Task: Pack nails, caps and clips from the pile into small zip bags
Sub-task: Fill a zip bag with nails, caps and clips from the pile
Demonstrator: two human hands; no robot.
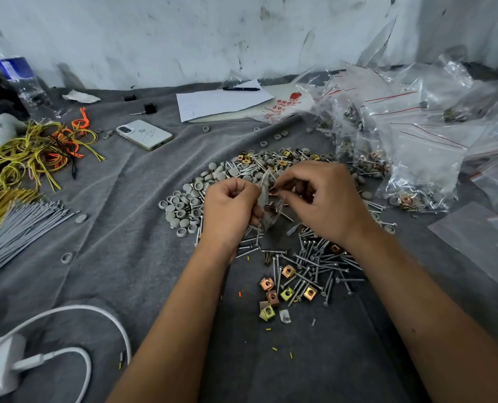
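Zip bag, small and clear, is hanging between a person's two hands above the middle of the pile; a few nails and a coppery clip are showing inside it. Filled bags are heaping up at the far right, each holding nails, grey caps and clips. Grey cloth is covering the work surface, with loose nails, grey caps and brass-coloured clips lying on it before a scuffed white wall. A phone, paper and pen are lying farther back, wires and grey ties at left. The left hand is gripping the bag's side with curled fingers, while the right hand is pinching its top edge.
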